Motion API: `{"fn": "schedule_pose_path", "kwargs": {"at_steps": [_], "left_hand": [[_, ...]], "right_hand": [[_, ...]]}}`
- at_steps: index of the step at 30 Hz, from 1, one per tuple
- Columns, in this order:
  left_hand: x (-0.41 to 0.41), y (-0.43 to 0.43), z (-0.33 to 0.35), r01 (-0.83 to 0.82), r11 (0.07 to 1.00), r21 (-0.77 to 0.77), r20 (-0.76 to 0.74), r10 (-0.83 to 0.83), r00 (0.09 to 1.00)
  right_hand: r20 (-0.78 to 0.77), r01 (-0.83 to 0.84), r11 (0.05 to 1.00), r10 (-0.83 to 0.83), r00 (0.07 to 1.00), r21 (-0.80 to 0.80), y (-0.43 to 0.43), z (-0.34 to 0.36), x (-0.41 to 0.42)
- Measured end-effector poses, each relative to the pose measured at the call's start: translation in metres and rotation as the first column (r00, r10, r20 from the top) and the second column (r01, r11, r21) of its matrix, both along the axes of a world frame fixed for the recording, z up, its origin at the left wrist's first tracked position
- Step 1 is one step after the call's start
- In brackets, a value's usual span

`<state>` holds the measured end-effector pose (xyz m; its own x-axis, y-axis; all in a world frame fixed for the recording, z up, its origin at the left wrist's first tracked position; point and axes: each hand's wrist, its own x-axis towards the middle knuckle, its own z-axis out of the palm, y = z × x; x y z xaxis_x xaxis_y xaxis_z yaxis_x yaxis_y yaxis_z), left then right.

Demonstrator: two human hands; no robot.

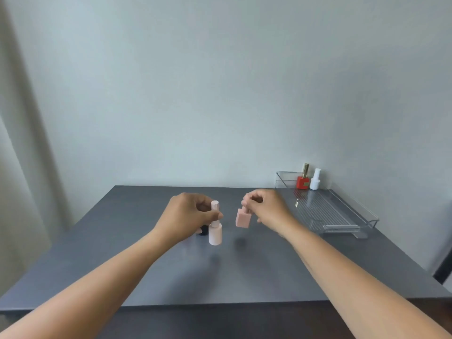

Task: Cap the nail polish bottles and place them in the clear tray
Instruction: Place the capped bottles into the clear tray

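My left hand point(189, 212) grips the ribbed pale pink cap of a round pale pink bottle point(215, 234), holding it upright just above the grey table point(122, 265). My right hand point(265, 206) pinches the cap of a square salmon-pink bottle point(243, 219), which hangs tilted in the air. A dark bottle point(203, 231) stands mostly hidden behind my left hand. The clear tray point(342, 211) lies at the right, with a red bottle with a gold cap point(303, 179) and a white bottle point(315, 180) standing at its far end.
The table's back edge meets a plain wall. A curtain hangs at the left. A dark object shows at the far right edge beyond the table.
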<state>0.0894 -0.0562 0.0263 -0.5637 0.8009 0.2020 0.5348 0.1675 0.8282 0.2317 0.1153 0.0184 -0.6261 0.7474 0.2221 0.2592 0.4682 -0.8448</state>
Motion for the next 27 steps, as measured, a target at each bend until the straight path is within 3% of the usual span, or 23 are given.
{"fn": "schedule_pose_path", "kwargs": {"at_steps": [6,12,19,27], "left_hand": [[0.026,0.050,0.043,0.139,0.980,0.140,0.061,-0.149,0.987],[0.046,0.129,0.069,0.168,0.956,0.240,0.034,-0.181,0.983],[0.045,0.228,0.069,0.162,0.967,0.198,0.042,-0.173,0.984],[0.032,0.308,0.040,0.106,0.991,0.084,0.004,-0.107,0.994]], "right_hand": [[-0.174,0.040,0.997,-0.051,0.983,-0.069,0.046,0.045,0.043],[-0.243,0.208,0.974,-0.223,0.944,-0.086,0.116,0.078,0.078],[-0.137,0.335,0.941,-0.339,0.931,-0.057,0.180,0.071,0.077],[-0.012,0.369,0.928,-0.369,0.930,0.058,0.230,0.047,0.042]]}}
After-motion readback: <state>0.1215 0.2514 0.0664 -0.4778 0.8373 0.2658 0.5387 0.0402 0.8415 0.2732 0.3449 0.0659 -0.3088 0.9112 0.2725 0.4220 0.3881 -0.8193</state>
